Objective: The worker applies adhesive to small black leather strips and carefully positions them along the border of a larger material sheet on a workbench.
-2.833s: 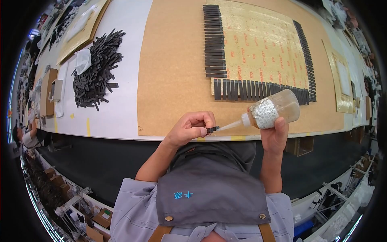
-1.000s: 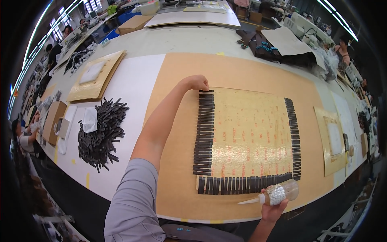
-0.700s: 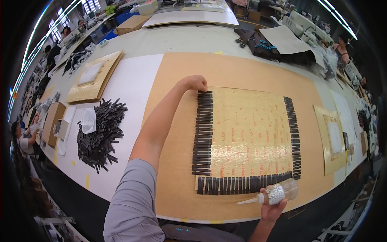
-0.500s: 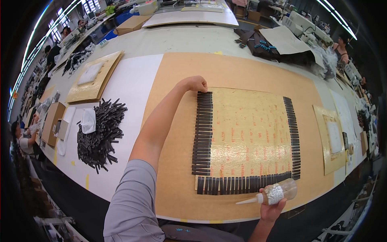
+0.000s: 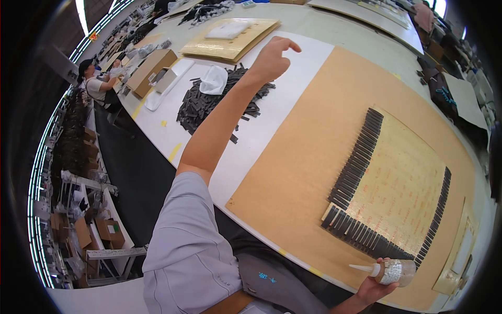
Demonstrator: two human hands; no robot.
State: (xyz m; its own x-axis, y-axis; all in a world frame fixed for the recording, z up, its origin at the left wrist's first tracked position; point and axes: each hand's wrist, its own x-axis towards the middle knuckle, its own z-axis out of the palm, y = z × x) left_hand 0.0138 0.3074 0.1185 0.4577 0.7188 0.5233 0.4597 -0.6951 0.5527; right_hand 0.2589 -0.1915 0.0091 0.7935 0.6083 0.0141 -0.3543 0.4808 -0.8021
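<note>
My left hand [image 5: 273, 60] is raised above the far edge of a heap of black strips [image 5: 201, 107]. Its fingers are loosely bent, the index finger stands apart from the rest, and nothing shows between them. A clear squeeze bottle [image 5: 407, 273] with a pointed white nozzle and a silvery wrap lies tilted in my right hand [image 5: 372, 289], nozzle to the left. Beyond the bottle is a glossy yellowish board [image 5: 402, 178] with faint red marks. Short black strips [image 5: 351, 175] line its left, near and right edges in close rows.
A crumpled white cloth [image 5: 214, 80] rests on the heap. Behind are stacked yellowish boards [image 5: 230, 39]; an open cardboard box [image 5: 151, 72] stands at the left. Brown paper [image 5: 293, 157] covers part of the table. Another person [image 5: 99, 83] works at the far left.
My view has swung left. My left hand has gone from the board's far left corner over to the heap, its fingers now looser. The bottle stays in my right hand.
</note>
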